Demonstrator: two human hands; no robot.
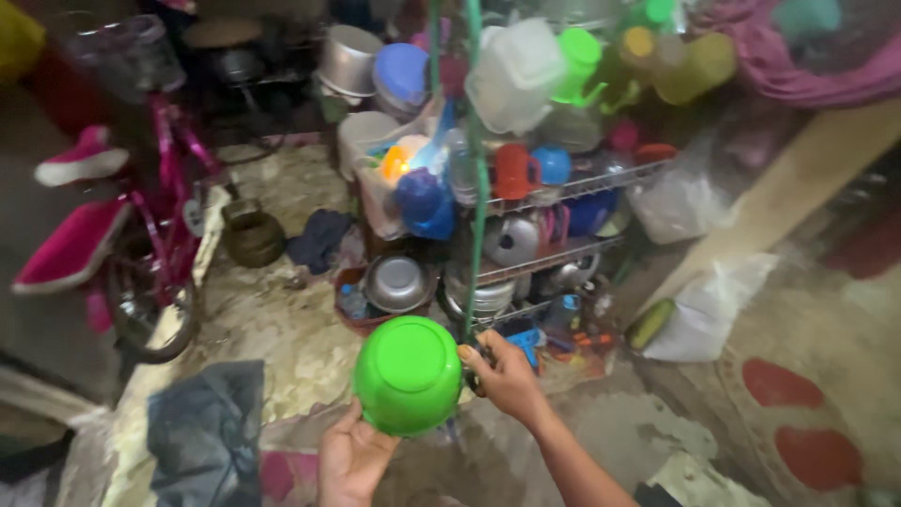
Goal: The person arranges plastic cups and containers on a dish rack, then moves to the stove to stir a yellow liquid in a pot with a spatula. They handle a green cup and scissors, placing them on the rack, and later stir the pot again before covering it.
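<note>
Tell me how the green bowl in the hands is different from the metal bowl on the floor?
The green bowl is bright plastic; the metal bowl is shiny grey. The green bowl is held up by the left hand, bottom facing the camera; the metal bowl sits in a red tub, open side up. The green bowl looks bigger, but it is nearer. Both are round.

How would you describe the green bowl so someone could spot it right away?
Start at the wire rack crammed with plastic tubs and steel pots, then drop to the two hands below it. The green bowl is held upside down by the left hand, with the right hand beside it. It alone is plain bright green, round and off the rack.
</note>
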